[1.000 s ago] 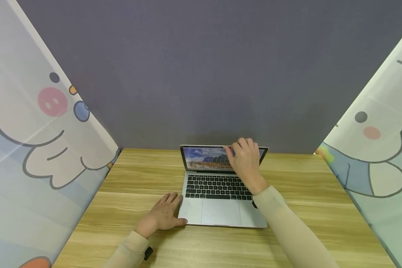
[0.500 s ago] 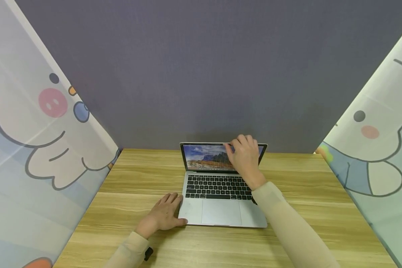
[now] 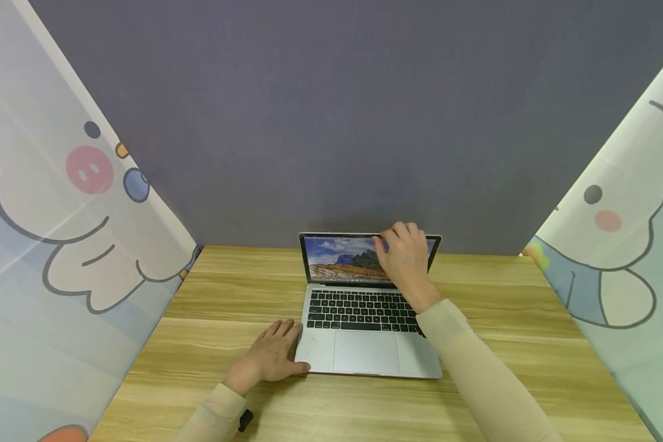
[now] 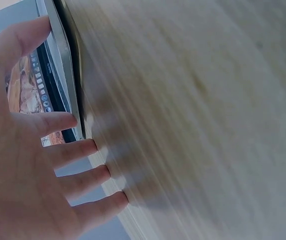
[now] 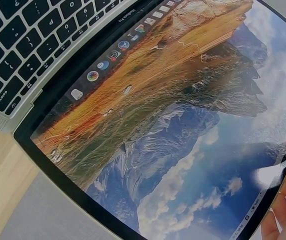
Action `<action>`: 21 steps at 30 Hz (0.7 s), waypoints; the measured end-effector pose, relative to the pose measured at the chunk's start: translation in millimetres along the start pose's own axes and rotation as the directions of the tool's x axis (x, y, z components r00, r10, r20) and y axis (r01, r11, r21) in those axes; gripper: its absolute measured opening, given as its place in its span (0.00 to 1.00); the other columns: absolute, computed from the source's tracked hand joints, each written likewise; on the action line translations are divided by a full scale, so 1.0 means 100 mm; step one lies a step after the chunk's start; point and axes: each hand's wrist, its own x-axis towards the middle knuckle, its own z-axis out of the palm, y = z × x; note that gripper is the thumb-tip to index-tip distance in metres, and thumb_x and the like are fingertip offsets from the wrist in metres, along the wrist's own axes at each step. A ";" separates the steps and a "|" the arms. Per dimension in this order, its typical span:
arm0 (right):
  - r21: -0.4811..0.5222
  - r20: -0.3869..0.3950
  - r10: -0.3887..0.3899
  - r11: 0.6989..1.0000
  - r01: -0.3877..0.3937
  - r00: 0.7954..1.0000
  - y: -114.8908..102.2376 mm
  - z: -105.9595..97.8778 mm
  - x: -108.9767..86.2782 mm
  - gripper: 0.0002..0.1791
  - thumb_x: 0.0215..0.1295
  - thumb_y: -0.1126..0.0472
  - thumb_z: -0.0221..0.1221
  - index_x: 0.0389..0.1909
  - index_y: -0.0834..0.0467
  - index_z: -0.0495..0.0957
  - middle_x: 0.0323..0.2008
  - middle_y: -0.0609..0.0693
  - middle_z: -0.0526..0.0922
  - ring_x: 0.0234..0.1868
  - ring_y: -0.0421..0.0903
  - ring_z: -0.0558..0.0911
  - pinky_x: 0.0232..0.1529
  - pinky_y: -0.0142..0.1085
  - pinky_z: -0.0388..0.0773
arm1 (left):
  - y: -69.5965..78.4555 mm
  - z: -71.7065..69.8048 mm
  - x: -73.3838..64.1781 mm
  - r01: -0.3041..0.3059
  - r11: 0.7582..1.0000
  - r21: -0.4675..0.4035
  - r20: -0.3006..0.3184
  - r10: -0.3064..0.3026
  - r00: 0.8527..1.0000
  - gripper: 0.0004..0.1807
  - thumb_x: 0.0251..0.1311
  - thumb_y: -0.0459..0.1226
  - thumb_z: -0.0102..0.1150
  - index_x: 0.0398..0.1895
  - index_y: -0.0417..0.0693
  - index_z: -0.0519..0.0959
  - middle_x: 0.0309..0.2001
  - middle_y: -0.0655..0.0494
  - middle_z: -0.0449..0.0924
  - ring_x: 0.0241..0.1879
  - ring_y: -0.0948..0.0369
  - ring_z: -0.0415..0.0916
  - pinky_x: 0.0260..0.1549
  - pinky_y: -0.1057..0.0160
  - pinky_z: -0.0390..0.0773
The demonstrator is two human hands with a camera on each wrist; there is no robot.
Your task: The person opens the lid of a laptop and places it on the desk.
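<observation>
A silver laptop point(image 3: 318, 351) stands open on the wooden table, with a mountain wallpaper lit on its screen point(image 3: 337, 253). My right hand point(image 3: 406, 261) pinches the top edge of the lid right of its middle, thumb on the screen side and fingers behind. In the right wrist view the fingertips point(image 5: 283, 205) show at the screen's border. My left hand point(image 3: 273, 356) lies at the base's front left corner, its fingers spread. Its thumb touches the front edge, and the index fingertip is at the left side. The other left fingertips point(image 4: 117, 198) rest on the table.
The pale wooden table point(image 3: 215, 288) extends on both sides of the laptop. A grey partition point(image 3: 331, 123) rises close behind the lid. Fabric panels printed with cartoon animals flank it, a left panel point(image 3: 27, 276) and a right panel point(image 3: 630, 245).
The lid has tilted back a little, its top edge rising in the head view with my right hand on it. My left hand has stayed at the base's corner.
</observation>
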 end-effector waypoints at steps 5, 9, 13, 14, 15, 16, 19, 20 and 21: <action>-0.012 0.020 -0.018 1.000 0.018 1.000 0.03 0.02 -0.01 0.11 0.66 0.59 0.68 0.37 0.64 0.87 0.33 0.57 0.81 0.36 0.59 0.77 0.34 0.51 0.75 | -0.01 0.02 0.00 -0.003 1.000 0.003 -0.006 0.003 1.000 0.52 0.54 0.63 0.68 0.75 0.41 0.65 0.73 0.37 0.62 0.72 0.35 0.57 0.67 0.34 0.62; -0.021 0.038 -0.027 0.999 0.028 0.999 0.05 0.02 0.00 0.11 0.64 0.60 0.69 0.40 0.65 0.87 0.35 0.58 0.81 0.37 0.59 0.77 0.37 0.51 0.77 | -0.01 0.03 0.00 -0.002 1.000 0.007 -0.005 0.003 1.000 0.52 0.55 0.64 0.66 0.75 0.42 0.64 0.74 0.37 0.61 0.72 0.35 0.57 0.68 0.35 0.61; -0.026 0.057 -0.030 0.999 0.031 0.998 0.07 0.04 0.00 0.13 0.63 0.60 0.70 0.43 0.65 0.87 0.37 0.58 0.82 0.39 0.58 0.78 0.42 0.51 0.78 | 0.00 0.01 0.00 -0.003 1.000 0.006 -0.005 0.003 1.000 0.52 0.55 0.63 0.67 0.75 0.41 0.64 0.74 0.36 0.61 0.72 0.35 0.57 0.68 0.34 0.61; -0.026 0.063 -0.032 0.999 0.034 0.997 0.08 0.04 0.00 0.14 0.63 0.60 0.70 0.44 0.66 0.87 0.38 0.58 0.82 0.39 0.58 0.78 0.43 0.51 0.78 | 0.00 0.01 0.00 -0.002 1.000 0.006 -0.004 0.002 1.000 0.52 0.55 0.63 0.67 0.75 0.41 0.64 0.74 0.36 0.61 0.72 0.35 0.57 0.67 0.34 0.62; -0.025 0.070 -0.034 0.999 0.036 0.997 0.08 0.05 0.00 0.14 0.62 0.61 0.71 0.45 0.66 0.86 0.39 0.58 0.82 0.40 0.58 0.78 0.43 0.51 0.78 | 0.00 0.01 0.00 -0.001 1.000 0.005 -0.003 0.001 1.000 0.52 0.55 0.63 0.67 0.75 0.41 0.64 0.74 0.36 0.61 0.72 0.35 0.57 0.67 0.34 0.62; -0.024 0.077 -0.036 0.999 0.038 0.996 0.09 0.06 0.00 0.15 0.62 0.61 0.71 0.45 0.66 0.86 0.39 0.59 0.82 0.40 0.58 0.78 0.44 0.51 0.78 | 0.00 0.01 0.00 0.000 1.000 0.002 -0.004 0.000 1.000 0.52 0.55 0.63 0.67 0.75 0.41 0.65 0.74 0.36 0.61 0.72 0.35 0.57 0.67 0.34 0.62; -0.019 0.097 -0.040 0.999 0.042 0.994 0.10 0.07 0.00 0.16 0.62 0.61 0.71 0.47 0.67 0.86 0.40 0.60 0.82 0.41 0.59 0.78 0.45 0.51 0.78 | 0.00 0.01 0.00 0.002 1.000 0.004 -0.001 -0.002 1.000 0.52 0.55 0.63 0.67 0.75 0.41 0.64 0.74 0.36 0.61 0.72 0.35 0.57 0.67 0.34 0.61; -0.015 0.104 -0.041 0.999 0.042 0.994 0.11 0.07 0.00 0.17 0.62 0.62 0.71 0.48 0.67 0.85 0.40 0.60 0.82 0.41 0.59 0.78 0.45 0.51 0.78 | 0.00 0.01 0.00 0.003 1.000 0.004 -0.001 -0.003 1.000 0.52 0.55 0.64 0.66 0.75 0.42 0.64 0.74 0.37 0.61 0.72 0.35 0.56 0.67 0.34 0.61; -0.012 0.111 -0.041 0.999 0.043 0.993 0.11 0.08 0.00 0.17 0.62 0.62 0.71 0.48 0.68 0.85 0.41 0.60 0.82 0.41 0.59 0.78 0.46 0.51 0.78 | 0.00 0.02 0.01 0.003 1.000 0.004 -0.001 -0.003 1.000 0.52 0.55 0.64 0.66 0.75 0.42 0.64 0.74 0.37 0.61 0.72 0.35 0.56 0.67 0.34 0.61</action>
